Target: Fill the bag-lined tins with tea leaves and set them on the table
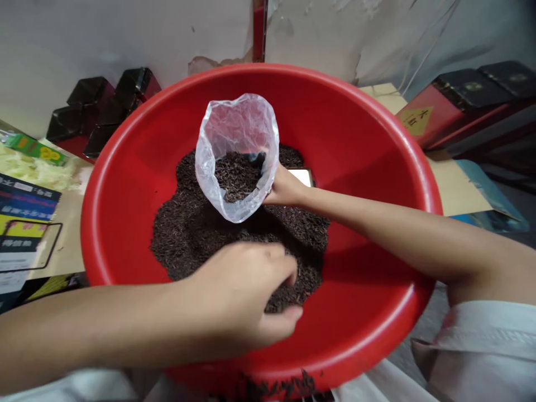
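Note:
A clear plastic bag (238,192) stands mouth upward over a wide red basin (355,139), with dark dried tea leaves (237,173) inside it. My right hand (287,187) grips the bag's right side, its fingers mostly hidden behind the plastic. A broad heap of the same loose leaves (180,240) covers the basin's floor. Nearer to me, my left hand (251,296) hovers above the heap's front part. Its fingers are curled, with a gap between them and the thumb, and nothing shows in that gap. The hand is slightly blurred.
Beside my right wrist is a small flat thing with a bright white face (302,177). Black-topped red tins stand at the left (90,111) and right (452,100). A printed box (25,223) lies at the left. Spilled leaves (288,384) lie at the basin's front rim.

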A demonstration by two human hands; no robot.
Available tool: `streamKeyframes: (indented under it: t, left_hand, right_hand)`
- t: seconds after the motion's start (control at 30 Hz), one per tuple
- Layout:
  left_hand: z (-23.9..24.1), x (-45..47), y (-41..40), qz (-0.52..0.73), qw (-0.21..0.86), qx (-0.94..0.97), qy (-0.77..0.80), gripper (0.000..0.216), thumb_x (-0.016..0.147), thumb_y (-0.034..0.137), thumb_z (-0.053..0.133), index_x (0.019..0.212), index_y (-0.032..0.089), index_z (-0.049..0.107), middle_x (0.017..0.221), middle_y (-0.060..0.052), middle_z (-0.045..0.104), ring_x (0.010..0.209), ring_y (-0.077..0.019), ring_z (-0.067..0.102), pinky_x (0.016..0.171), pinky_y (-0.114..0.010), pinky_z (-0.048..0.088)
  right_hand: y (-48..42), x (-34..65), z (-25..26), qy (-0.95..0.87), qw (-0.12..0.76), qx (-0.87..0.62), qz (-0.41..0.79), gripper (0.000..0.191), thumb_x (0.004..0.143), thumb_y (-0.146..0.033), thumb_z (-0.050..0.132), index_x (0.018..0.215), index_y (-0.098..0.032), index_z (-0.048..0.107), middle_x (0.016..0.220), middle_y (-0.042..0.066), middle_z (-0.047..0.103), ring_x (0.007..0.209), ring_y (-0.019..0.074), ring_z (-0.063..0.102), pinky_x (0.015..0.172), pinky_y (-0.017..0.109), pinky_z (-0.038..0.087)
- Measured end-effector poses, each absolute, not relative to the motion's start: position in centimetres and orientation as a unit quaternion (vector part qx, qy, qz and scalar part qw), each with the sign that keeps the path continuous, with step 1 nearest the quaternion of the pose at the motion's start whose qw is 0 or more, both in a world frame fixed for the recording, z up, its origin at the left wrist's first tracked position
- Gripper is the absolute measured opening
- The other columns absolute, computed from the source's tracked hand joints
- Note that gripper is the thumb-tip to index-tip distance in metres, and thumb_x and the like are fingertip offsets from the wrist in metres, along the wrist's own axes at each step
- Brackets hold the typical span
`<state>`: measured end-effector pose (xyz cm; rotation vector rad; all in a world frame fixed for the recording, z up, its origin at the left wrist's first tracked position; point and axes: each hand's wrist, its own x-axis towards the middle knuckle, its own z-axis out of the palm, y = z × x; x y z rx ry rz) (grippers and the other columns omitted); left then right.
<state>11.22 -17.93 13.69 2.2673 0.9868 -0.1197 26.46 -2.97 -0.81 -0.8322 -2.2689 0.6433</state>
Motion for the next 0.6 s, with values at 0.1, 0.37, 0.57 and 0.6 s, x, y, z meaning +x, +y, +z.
streamKeyframes:
  t: [0.1,0.37,0.57,0.6]
  left_hand:
    - [8.7,10.9,-17.9,-0.186,0.343,0.829,0.4,0.054,0.064,0.05,0.072,0.102,0.014,0.06,0.102,-0.011,0.063,0.093,-0.0283,0.061,0.08,-0.036,0.049]
    - [-2.7,7.8,-11.9,-0.109,0.177,0.83,0.517,0.119,0.044,0.067,0.077,0.137,0.007,0.033,0.139,-0.027,0.032,0.128,-0.0478,0.03,0.105,-0.056,0.025]
    - [-2.4,8.3,-12.0,-0.09,0.192,0.83,0.517,0.089,0.053,0.054,0.079,0.12,0.003,0.05,0.128,-0.025,0.046,0.121,-0.0435,0.041,0.106,-0.049,0.03]
    - [-2.7,8.2,-12.1,-0.083,0.195,0.83,0.516,0.084,0.055,0.051,0.078,0.118,0.003,0.051,0.126,-0.024,0.047,0.119,-0.042,0.043,0.105,-0.047,0.031]
  right_hand:
    - [-3.0,26.6,-0.9,-0.871,0.306,-0.318,0.216,0.113,0.056,-0.054,0.074,0.142,-0.013,0.013,0.146,0.02,0.024,0.137,0.0342,0.023,0.113,0.054,0.024]
    - [-2.7,26.8,-1.0,-0.864,0.297,-0.346,0.214,0.116,0.055,-0.057,0.074,0.142,-0.013,0.011,0.145,0.022,0.025,0.135,0.0354,0.027,0.11,0.056,0.028]
    - [-2.9,26.8,-0.9,-0.869,0.294,-0.333,0.219,0.111,0.053,-0.058,0.075,0.14,-0.017,0.02,0.145,0.017,0.029,0.136,0.0354,0.027,0.111,0.057,0.028]
    - [-3.0,26.8,-0.9,-0.87,0.297,-0.328,0.217,0.11,0.053,-0.058,0.075,0.14,-0.016,0.021,0.144,0.018,0.03,0.135,0.0353,0.028,0.111,0.055,0.029]
